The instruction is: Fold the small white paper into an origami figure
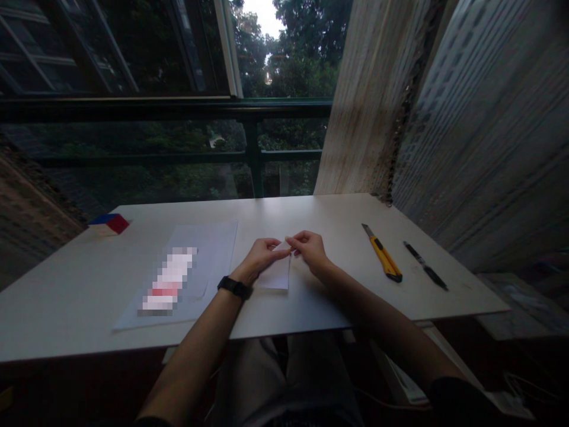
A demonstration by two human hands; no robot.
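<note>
A small white piece of paper (276,277), its top end folded, is held between my two hands above the middle of the table. My left hand (262,256) grips its upper left side, thumb across the front; a dark watch (234,287) is on that wrist. At the top corner my right hand (309,248) pinches the paper between thumb and fingers. The lower part of the paper hangs toward the table's front edge. My fingers cover part of the fold.
White sheets (216,261) with a blurred-out patch lie left on the white table (329,213). A red, blue and white cube (109,224) sits at the far left. On the right lie a yellow box cutter (383,254) and a black pen (425,265). Beyond are a window and curtain (355,118).
</note>
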